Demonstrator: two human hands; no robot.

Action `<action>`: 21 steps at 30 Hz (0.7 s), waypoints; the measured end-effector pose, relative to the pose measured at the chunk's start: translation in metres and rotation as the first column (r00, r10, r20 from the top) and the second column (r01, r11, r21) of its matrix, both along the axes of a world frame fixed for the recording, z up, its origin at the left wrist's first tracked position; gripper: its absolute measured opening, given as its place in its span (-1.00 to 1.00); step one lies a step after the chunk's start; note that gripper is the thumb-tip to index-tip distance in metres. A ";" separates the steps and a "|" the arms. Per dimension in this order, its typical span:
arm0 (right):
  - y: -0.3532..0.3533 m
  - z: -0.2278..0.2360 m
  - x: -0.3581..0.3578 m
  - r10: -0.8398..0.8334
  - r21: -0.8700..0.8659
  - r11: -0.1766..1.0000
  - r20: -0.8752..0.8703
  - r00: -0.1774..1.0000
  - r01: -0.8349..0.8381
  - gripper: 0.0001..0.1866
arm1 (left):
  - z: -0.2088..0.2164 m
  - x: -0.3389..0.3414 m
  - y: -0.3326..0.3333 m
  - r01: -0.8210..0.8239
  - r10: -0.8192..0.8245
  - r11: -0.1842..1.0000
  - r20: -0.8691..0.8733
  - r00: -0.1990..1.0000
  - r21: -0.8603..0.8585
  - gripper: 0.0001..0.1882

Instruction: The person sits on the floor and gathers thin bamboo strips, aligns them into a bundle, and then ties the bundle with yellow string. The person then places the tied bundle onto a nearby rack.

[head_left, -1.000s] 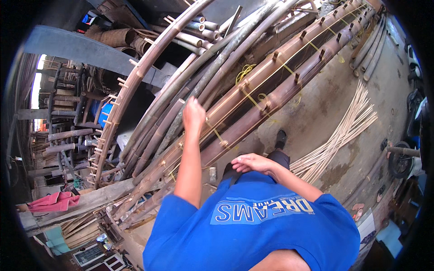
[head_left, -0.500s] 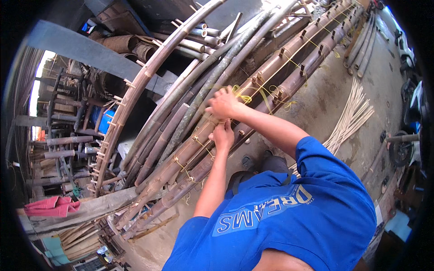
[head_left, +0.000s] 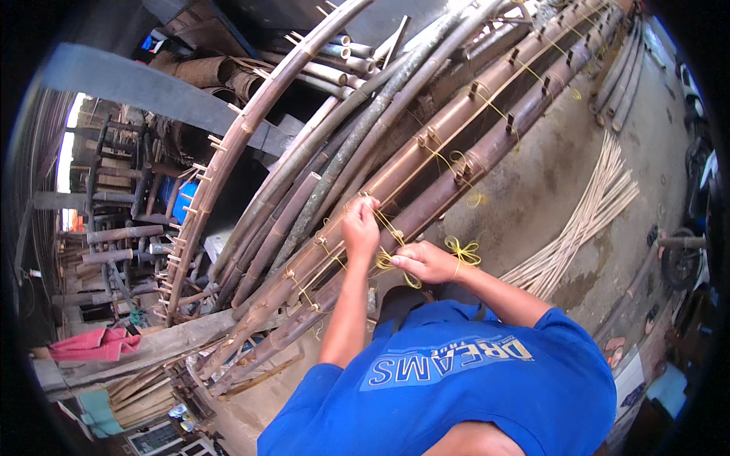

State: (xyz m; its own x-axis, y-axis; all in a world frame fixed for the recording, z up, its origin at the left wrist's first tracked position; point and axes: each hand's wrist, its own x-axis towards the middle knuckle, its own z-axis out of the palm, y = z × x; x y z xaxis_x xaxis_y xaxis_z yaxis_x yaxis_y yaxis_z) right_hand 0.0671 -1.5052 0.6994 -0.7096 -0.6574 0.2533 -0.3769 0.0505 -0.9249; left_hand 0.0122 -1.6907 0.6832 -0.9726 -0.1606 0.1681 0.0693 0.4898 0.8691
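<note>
Two long bamboo poles run side by side from lower left to upper right, the far pole [head_left: 395, 173] and the near pole [head_left: 426, 207]. Short pegs stand along both, with yellow twine [head_left: 389, 225] tied between them. My left hand [head_left: 360, 230] is closed at the far pole, its fingertips pinching the twine beside a peg. Closer to my body, past the near pole, my right hand [head_left: 427, 262] is closed around a looped bundle of that twine. Yellow loops stick out on both sides of the right hand.
Thin split sticks [head_left: 578, 220] lie in a pile on the floor at right. Behind the poles lean several more bamboo poles [head_left: 327, 163]. A curved pegged bamboo [head_left: 220, 159] stands at left, near a red cloth [head_left: 95, 344]. More poles [head_left: 623, 80] lie at the far right.
My right hand has come down from above the far pole toward my body, bringing the bundle of twine. My left hand has moved slightly up and left along the far pole.
</note>
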 end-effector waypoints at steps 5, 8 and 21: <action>-0.007 0.016 0.025 -0.175 -0.312 0.807 0.684 0.708 0.501 -0.58 | 0.043 -0.052 0.001 -0.094 0.093 0.996 -0.143 0.985 0.000 -0.75; -0.004 -0.033 0.054 -0.148 -0.327 0.665 0.824 0.547 0.672 -0.55 | 0.047 -0.084 -0.008 -0.153 0.134 0.980 -0.144 0.980 -0.129 -0.74; -0.024 0.015 0.060 -0.264 0.292 0.929 0.097 0.960 0.227 -0.60 | -0.053 -0.119 -0.060 -0.010 0.043 0.839 0.048 0.998 -0.544 -0.69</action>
